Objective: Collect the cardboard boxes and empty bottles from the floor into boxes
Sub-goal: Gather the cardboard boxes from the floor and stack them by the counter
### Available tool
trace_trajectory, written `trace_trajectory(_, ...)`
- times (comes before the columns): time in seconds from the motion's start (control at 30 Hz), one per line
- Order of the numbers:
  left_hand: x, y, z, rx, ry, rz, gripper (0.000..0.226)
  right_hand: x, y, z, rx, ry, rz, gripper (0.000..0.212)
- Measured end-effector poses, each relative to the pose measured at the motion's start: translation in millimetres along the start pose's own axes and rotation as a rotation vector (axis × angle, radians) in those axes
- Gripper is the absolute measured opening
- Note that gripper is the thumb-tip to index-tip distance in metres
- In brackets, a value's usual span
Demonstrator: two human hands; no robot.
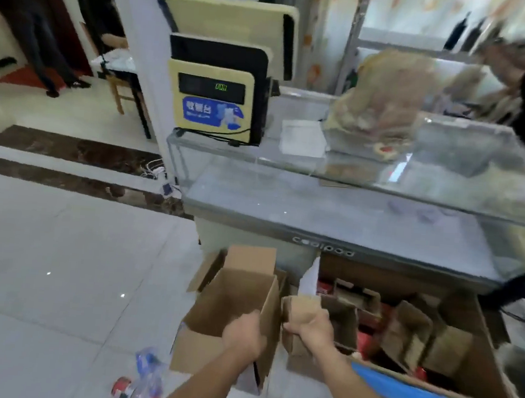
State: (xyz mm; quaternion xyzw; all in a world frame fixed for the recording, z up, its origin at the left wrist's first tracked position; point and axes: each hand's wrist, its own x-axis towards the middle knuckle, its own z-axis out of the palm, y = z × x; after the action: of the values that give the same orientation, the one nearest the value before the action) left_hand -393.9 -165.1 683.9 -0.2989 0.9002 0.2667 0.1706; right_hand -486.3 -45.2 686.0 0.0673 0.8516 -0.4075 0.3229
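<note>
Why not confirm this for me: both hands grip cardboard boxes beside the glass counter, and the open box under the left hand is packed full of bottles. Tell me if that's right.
Not quite. In the head view the left hand grips the wall of the open box, but that box looks empty; no bottles show inside it. The right hand does grip a smaller cardboard box, beside the glass counter.

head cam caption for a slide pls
Left hand grips an open cardboard box; right hand holds another by the big box.
</note>
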Motion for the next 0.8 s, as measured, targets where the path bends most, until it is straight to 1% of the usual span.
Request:
trace_trajectory(0.1, 4.8, 70.5, 23.7, 0.072, -0.048, 0.151, 0.023, 9.0, 32.9, -72.5, 0.109, 0.113, 0.059, 0.062)
trace_trajectory(0.2, 7.2, 142.1, 56.4, 0.154, -0.12, 0.277, 0.027, 23.2, 77.0, -143.6, 0.176, 0.165, 0.122, 0.06)
trace_trajectory(0.27, 5.2, 189.5, 79.5, 0.192, -0.181, 0.326, 0.03, 32.9, 108.6, -189.2, 0.239, 0.178, 0.18, 0.06)
trace_trajectory(0.33, 1.2, 231.8, 101.1, 0.216, -0.228, 0.361, 0.031, 43.1, 139.4, -230.4, 0.265, 0.225, 0.2, 0.059)
trace_trajectory(0.4, -1.6, 265.6, 120.0, 0.24, -0.263, 0.387, 0.03, 49.4, 164.0, -265.4, 0.301, 0.259, 0.236, 0.062)
trace_trajectory(0.5, 2.5, 297.9, 136.9, 0.285, -0.299, 0.387, 0.027, 59.3, 184.2, -303.2, 0.328, 0.283, 0.287, 0.069)
trace_trajectory(0.6, 14.6, 315.4, 139.1, 0.282, -0.275, 0.342, 0.025, 74.9, 191.2, -322.8, 0.336, 0.282, 0.305, 0.072)
trace_trajectory(0.8, 52.1, 331.8, 126.9, 0.236, -0.149, 0.213, 0.022, 111.8, 180.1, -319.5, 0.404, 0.189, 0.302, 0.062)
